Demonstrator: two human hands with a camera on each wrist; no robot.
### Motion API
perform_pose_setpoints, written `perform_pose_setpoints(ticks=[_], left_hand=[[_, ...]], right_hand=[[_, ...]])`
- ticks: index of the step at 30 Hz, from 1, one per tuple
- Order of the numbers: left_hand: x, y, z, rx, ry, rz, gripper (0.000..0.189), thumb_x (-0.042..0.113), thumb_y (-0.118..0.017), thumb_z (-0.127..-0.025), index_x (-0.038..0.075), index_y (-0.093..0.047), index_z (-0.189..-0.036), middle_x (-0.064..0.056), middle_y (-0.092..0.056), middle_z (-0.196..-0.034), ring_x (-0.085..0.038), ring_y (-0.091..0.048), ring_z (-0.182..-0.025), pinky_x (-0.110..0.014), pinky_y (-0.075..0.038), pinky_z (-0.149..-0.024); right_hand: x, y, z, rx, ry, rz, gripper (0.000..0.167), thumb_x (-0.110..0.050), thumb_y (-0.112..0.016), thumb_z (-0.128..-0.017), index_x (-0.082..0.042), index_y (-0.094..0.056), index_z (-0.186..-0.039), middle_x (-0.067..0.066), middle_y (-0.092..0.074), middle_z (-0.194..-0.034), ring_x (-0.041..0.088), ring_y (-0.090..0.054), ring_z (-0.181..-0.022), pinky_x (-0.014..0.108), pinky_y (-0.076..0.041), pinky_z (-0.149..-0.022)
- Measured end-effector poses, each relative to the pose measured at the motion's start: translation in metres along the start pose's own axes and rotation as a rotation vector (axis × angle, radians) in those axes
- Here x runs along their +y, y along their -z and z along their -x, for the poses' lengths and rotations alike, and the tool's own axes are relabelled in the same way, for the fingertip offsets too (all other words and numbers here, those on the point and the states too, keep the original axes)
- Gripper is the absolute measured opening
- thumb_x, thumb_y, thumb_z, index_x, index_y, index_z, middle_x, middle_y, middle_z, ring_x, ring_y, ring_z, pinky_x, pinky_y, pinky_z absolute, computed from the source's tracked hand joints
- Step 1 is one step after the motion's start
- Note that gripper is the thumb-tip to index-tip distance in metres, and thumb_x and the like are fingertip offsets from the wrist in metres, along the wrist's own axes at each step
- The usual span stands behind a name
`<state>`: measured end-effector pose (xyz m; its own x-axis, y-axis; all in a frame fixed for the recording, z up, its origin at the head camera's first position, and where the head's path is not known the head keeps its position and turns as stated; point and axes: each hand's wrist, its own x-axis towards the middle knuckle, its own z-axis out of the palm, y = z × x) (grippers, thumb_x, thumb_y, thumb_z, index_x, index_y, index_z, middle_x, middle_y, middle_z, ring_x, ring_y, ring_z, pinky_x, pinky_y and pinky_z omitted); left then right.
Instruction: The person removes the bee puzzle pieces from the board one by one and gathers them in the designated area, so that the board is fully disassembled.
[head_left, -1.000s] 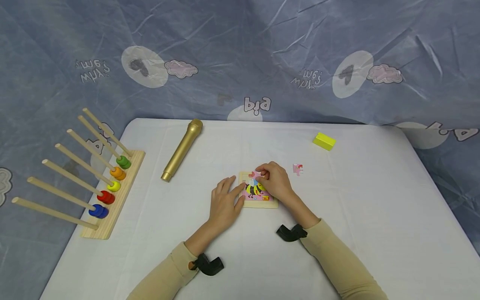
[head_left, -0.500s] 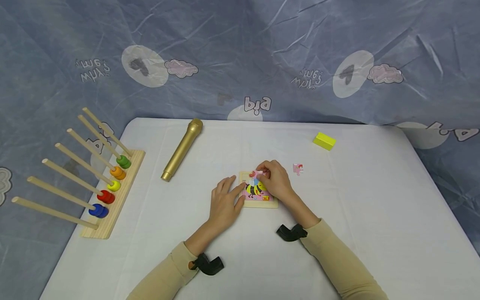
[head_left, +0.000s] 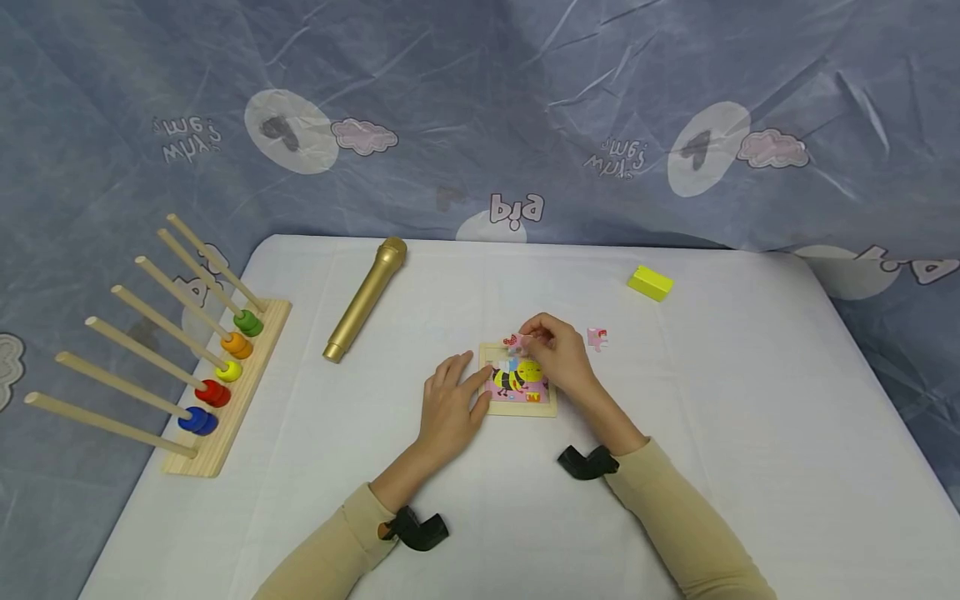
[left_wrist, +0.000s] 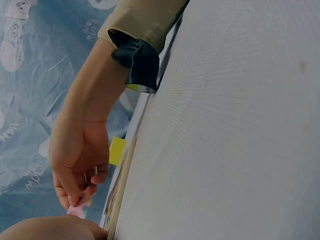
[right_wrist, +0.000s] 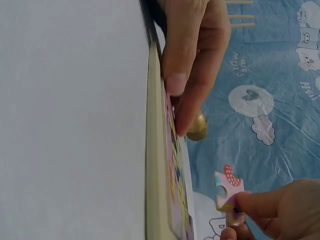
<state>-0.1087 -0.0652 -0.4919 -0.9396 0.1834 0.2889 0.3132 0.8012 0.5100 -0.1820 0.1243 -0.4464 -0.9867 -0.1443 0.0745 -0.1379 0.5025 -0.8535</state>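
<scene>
A small wooden jigsaw tray (head_left: 517, 410) with a bee picture lies flat on the white table. My left hand (head_left: 447, 410) rests at its left side, fingers extended, thumb and index finger touching the tray. With thumb and fingers, my right hand (head_left: 561, 354) pinches a pink jigsaw piece (head_left: 514, 343) over the tray's far edge. The right wrist view shows this piece (right_wrist: 229, 187) raised off the board, red and white spots on one corner. Several pieces fill the lower part of the tray; bare wood shows along its top. Another pink jigsaw piece (head_left: 597, 338) lies right of my right hand.
A gold microphone (head_left: 366, 298) lies at the back left. At the left edge stands a wooden peg rack (head_left: 251, 375) with coloured rings on its slanting pegs. A yellow block (head_left: 650, 283) sits at the back right. Behind the table hangs a blue-grey printed cloth (head_left: 465, 108).
My right hand has lifted the jigsaw piece away from the picture and shifted slightly up and right, uncovering more of the bee. My left hand stays in place.
</scene>
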Motion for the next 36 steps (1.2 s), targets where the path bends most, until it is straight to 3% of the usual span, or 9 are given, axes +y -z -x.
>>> perform_pose_setpoints(ticks=[4, 8, 15, 21, 30, 36], left_hand=[[0.0, 0.0, 0.0, 0.001, 0.0, -0.01, 0.036, 0.024, -0.064, -0.093, 0.017, -0.067, -0.128, -0.013, -0.05, -0.144, -0.03, -0.04, -0.134, -0.048, -0.037, -0.1], [0.0, 0.0, 0.0, 0.003, -0.003, -0.011, 0.036, 0.023, -0.064, -0.093, 0.017, -0.066, -0.128, -0.014, -0.05, -0.144, -0.03, -0.04, -0.135, -0.048, -0.037, -0.1], [0.0, 0.0, 0.0, 0.01, -0.006, -0.011, 0.036, 0.023, -0.065, -0.092, 0.016, -0.067, -0.127, -0.015, -0.051, -0.144, -0.031, -0.041, -0.134, -0.049, -0.037, -0.1], [0.001, 0.0, 0.0, 0.01, -0.001, -0.008, 0.036, 0.023, -0.065, -0.092, 0.016, -0.067, -0.127, -0.015, -0.051, -0.144, -0.031, -0.04, -0.135, -0.049, -0.037, -0.1], [0.001, 0.001, 0.001, 0.005, 0.007, -0.002, 0.036, 0.023, -0.065, -0.092, 0.016, -0.067, -0.128, -0.014, -0.051, -0.144, -0.031, -0.04, -0.135, -0.049, -0.036, -0.1], [0.001, 0.0, 0.001, 0.012, -0.003, -0.009, 0.036, 0.023, -0.065, -0.092, 0.016, -0.067, -0.128, -0.014, -0.051, -0.144, -0.03, -0.04, -0.135, -0.048, -0.037, -0.099]], right_hand=[[0.001, 0.012, -0.002, 0.012, -0.028, -0.004, 0.011, -0.007, -0.06, -0.092, -0.005, -0.068, -0.099, 0.012, -0.061, -0.092, 0.022, -0.051, -0.085, 0.025, -0.043, -0.072], [0.009, 0.035, -0.003, 0.046, -0.061, 0.008, 0.011, -0.007, -0.061, -0.093, -0.003, -0.068, -0.102, 0.012, -0.062, -0.094, 0.02, -0.051, -0.082, 0.021, -0.043, -0.065], [0.037, 0.086, 0.0, 0.144, -0.116, 0.059, 0.015, -0.008, -0.063, -0.093, 0.0, -0.068, -0.104, 0.011, -0.061, -0.092, 0.013, -0.05, -0.075, 0.015, -0.043, -0.058], [0.057, 0.116, 0.004, 0.174, -0.194, 0.152, 0.02, -0.013, -0.062, -0.094, 0.001, -0.067, -0.107, 0.008, -0.059, -0.091, 0.009, -0.049, -0.074, 0.013, -0.043, -0.059], [0.071, 0.125, 0.004, 0.151, -0.241, 0.19, 0.02, -0.015, -0.063, -0.094, 0.0, -0.068, -0.106, 0.006, -0.059, -0.085, 0.005, -0.05, -0.067, 0.017, -0.043, -0.056], [0.074, 0.122, 0.002, 0.146, -0.21, 0.209, 0.018, -0.014, -0.065, -0.093, 0.0, -0.069, -0.104, 0.007, -0.062, -0.082, 0.004, -0.05, -0.065, 0.017, -0.042, -0.056]])
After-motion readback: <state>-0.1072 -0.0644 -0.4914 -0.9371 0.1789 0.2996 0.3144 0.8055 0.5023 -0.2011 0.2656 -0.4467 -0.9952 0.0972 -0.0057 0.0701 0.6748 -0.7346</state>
